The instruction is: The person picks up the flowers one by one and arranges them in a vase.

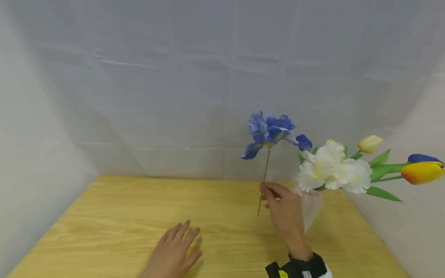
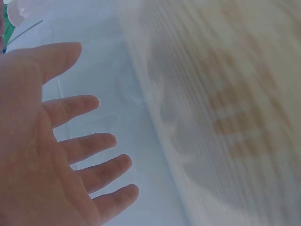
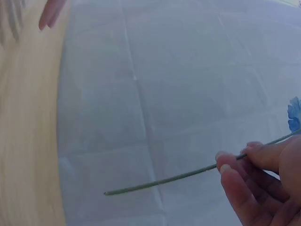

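Observation:
Between thumb and fingers, my right hand [image 1: 286,211] pinches the thin green stem of a blue artificial iris [image 1: 274,129], held nearly upright over the table. In the right wrist view the stem [image 3: 164,181] runs out past the fingertips to a bare lower end. My left hand [image 1: 174,251] is over the front of the table with its fingers spread and nothing in it; the left wrist view shows its bare palm [image 2: 42,155]. Just right of the right hand stands a pale translucent vase [image 1: 311,208], partly hidden by that hand, with white flowers [image 1: 333,168] in it.
A yellow-and-red tulip [image 1: 422,172], a pale yellow tulip [image 1: 370,144] and blue buds lean out of the bunch, mostly to the right. The wooden table [image 1: 114,216] ends at a grey-white sheet [image 1: 156,96] hanging behind. A black band [image 1: 302,266] circles the right wrist.

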`<state>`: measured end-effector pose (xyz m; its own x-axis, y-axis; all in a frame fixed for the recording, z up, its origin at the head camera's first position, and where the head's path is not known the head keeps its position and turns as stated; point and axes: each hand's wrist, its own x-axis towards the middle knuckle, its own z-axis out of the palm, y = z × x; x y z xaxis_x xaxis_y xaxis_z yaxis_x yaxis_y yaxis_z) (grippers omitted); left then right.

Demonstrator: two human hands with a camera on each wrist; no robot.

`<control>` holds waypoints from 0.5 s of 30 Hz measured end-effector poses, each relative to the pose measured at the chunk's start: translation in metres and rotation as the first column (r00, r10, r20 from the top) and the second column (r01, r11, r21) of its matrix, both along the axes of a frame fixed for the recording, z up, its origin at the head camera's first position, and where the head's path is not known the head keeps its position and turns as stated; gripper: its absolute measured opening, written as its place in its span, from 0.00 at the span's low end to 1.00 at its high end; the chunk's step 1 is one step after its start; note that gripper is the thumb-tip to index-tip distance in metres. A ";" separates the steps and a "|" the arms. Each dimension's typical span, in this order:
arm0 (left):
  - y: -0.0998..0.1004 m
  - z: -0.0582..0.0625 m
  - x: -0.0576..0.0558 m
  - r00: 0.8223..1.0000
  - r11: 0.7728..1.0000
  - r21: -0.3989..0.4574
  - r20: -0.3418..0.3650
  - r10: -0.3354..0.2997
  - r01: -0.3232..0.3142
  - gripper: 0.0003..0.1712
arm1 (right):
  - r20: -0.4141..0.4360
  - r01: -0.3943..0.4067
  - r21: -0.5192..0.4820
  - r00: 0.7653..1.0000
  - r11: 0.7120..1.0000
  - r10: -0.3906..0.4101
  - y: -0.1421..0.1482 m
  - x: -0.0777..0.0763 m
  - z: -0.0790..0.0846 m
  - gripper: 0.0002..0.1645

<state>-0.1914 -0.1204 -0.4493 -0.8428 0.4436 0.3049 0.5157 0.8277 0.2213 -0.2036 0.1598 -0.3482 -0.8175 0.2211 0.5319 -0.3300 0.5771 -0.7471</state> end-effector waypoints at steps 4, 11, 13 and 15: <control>0.004 0.004 -0.001 0.999 1.000 -0.007 -0.020 -0.029 0.029 0.30 | -0.083 0.126 0.077 0.989 0.989 -0.119 0.020 0.010 0.009 0.12; 0.009 0.007 -0.004 0.995 0.996 0.005 -0.048 -0.085 0.086 0.29 | -0.183 0.261 0.095 0.953 0.961 -0.241 0.046 0.024 0.026 0.17; 0.011 0.008 -0.004 0.995 0.996 0.007 -0.041 -0.091 0.092 0.29 | -0.254 0.271 0.100 0.937 0.957 -0.239 0.054 0.024 0.030 0.13; 0.012 0.008 -0.005 0.996 0.996 0.004 -0.029 -0.089 0.089 0.30 | -0.322 0.275 0.103 0.919 0.956 -0.230 0.060 0.024 0.035 0.10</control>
